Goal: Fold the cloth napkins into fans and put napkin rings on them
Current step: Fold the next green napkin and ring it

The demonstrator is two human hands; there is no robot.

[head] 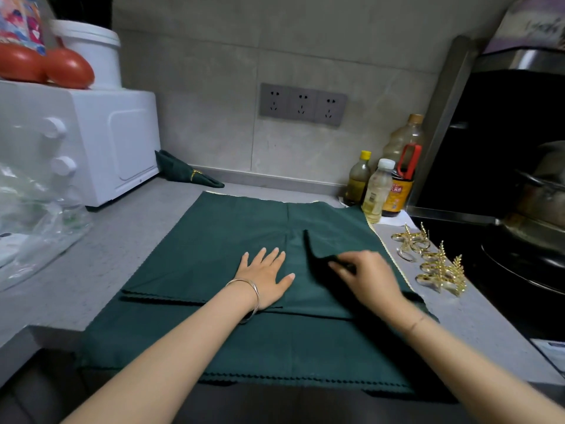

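Dark green cloth napkins point(214, 240) lie spread in a stack on the grey counter, hanging over its front edge. My left hand point(264, 273) rests flat on the top napkin, fingers straight and spread. My right hand point(365, 276) pinches a raised fold point(312, 252) of the top napkin near its right side and lifts it into a ridge. Several gold leaf-shaped napkin rings point(434, 261) lie on the counter right of the napkins. One folded green napkin point(183, 172) with a gold ring on it lies at the back by the wall.
A white toaster oven point(91, 142) stands at the left with plastic bags point(33, 221) in front of it. Three bottles point(382, 185) stand at the back right. A black stove point(504, 255) with pots borders the right side. Wall sockets point(302, 104) are behind.
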